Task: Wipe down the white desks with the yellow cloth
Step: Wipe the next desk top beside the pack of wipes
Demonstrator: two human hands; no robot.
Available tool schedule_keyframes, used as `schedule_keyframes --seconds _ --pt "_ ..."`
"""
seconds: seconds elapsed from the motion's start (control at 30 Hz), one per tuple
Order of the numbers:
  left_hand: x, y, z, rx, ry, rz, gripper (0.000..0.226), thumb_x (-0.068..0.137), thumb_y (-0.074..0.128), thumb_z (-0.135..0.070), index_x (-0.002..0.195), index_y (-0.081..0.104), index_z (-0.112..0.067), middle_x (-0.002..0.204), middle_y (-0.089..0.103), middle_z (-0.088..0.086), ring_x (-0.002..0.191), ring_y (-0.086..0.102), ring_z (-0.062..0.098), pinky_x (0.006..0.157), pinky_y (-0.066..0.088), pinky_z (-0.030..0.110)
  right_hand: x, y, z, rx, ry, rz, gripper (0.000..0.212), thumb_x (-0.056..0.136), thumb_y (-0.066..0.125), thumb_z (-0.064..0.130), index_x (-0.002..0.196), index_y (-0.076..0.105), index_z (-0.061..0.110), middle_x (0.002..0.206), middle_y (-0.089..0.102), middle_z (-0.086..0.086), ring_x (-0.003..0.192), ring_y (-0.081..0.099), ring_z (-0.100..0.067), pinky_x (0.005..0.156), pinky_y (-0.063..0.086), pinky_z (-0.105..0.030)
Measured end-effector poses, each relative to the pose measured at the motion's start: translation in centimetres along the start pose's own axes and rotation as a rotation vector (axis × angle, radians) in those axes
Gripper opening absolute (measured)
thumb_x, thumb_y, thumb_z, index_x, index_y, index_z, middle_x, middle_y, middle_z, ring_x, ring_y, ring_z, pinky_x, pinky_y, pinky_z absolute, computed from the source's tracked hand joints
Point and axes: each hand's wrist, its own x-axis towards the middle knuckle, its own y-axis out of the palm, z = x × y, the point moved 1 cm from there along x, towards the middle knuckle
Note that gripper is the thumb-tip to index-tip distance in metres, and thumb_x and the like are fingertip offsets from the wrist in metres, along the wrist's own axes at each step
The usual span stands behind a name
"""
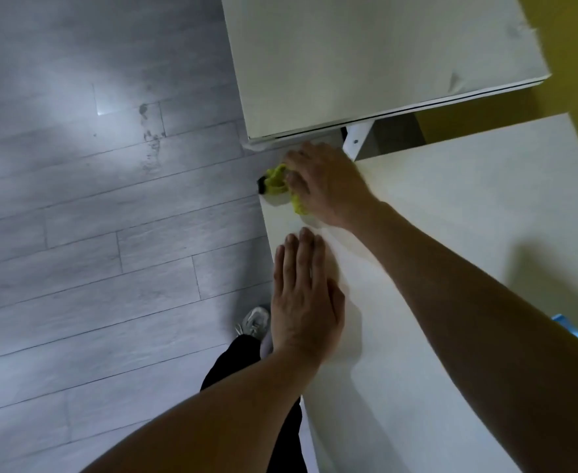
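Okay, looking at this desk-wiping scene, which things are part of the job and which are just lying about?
Part of the job:
yellow cloth, under the right hand at the near desk's corner
near desk
far desk
left hand, flat on the near desk

Just there:
blue thing at the right edge, too cut off to identify
grey floor
shoe

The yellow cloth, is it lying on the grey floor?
No, the right hand presses the crumpled yellow cloth onto the corner of the white desk.
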Motion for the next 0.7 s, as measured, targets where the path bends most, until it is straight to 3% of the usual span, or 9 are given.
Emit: schedule_keyframes --seconds 0.1,0.2,0.3,0.43,0.5,0.63,0.7 --pt "0.1 0.0 -0.1 -0.014 -0.005 0.002 0.066 0.103 0.033 -0.027 0.163 0.023 -0.002 0.173 0.016 0.017 0.161 0.01 0.032 0.132 0.004 0.043 -1.7 -1.2 -4.6 -0.071 0.057 -0.064 0.03 0.102 0.038 0.033 0.113 0.058 0.013 0.099 0.062 -0.017 0.087 0.06 -0.037 0.075 0.046 -0.046" --pt "0.0 -0.1 -0.3 -0.028 -0.015 -0.002 0.066 0.103 0.032 -0.027 0.163 0.022 -0.002 0.173 0.015 0.017 0.162 0.008 0.032 0.132 0.005 0.045 -2.6 -1.8 -6.9 -0.119 0.141 -0.067 0.036 0.105 0.031 0.037 0.113 0.056 0.012 0.099 0.06 -0.014 0.088 0.058 -0.034 0.079 0.044 -0.045" --pt "0.0 -0.2 -0.4 -0.036 -0.017 -0.011 0.066 0.102 0.031 -0.026 0.162 0.025 -0.001 0.172 0.019 0.019 0.161 0.013 0.034 0.132 0.009 0.047 -1.7 -0.9 -3.6 -0.114 0.132 -0.068 0.034 0.101 0.037 0.035 0.114 0.059 0.012 0.103 0.062 -0.015 0.091 0.06 -0.036 0.079 0.046 -0.046" --pt "0.0 0.0 -0.1 -0.02 -0.014 -0.018 0.059 0.1 0.039 -0.025 0.152 0.034 0.003 0.161 0.037 0.026 0.155 0.022 0.038 0.131 0.01 0.047 1.0 1.5 4.6 -0.006 -0.099 0.005 0.027 0.099 0.044 0.032 0.117 0.06 0.019 0.112 0.063 -0.006 0.098 0.06 -0.029 0.085 0.043 -0.043" --pt "0.0 0.1 -0.1 -0.003 -0.015 -0.027 0.058 0.101 0.044 -0.025 0.15 0.033 0.003 0.158 0.042 0.027 0.154 0.023 0.038 0.131 0.009 0.045 1.3 1.8 5.5 0.026 -0.151 -0.011 0.025 0.103 0.044 0.031 0.12 0.059 0.02 0.115 0.061 -0.003 0.102 0.058 -0.025 0.088 0.042 -0.043" --pt "0.1 0.0 -0.1 -0.013 -0.006 -0.01 0.061 0.104 0.036 -0.028 0.157 0.034 0.001 0.166 0.031 0.022 0.158 0.018 0.035 0.131 0.009 0.045 -0.1 1.0 2.9 0.079 -0.115 -0.058 0.026 0.104 0.044 0.03 0.123 0.057 0.019 0.118 0.06 -0.004 0.105 0.057 -0.025 0.092 0.042 -0.043" --pt "0.1 -0.2 0.0 -0.023 0.002 0.0 0.065 0.103 0.035 -0.028 0.161 0.03 0.0 0.17 0.023 0.02 0.16 0.016 0.035 0.131 0.011 0.048 -1.0 0.1 0.0 0.037 -0.043 -0.09 0.023 0.101 0.047 0.028 0.116 0.058 0.015 0.11 0.063 -0.01 0.096 0.061 -0.031 0.085 0.047 -0.044"
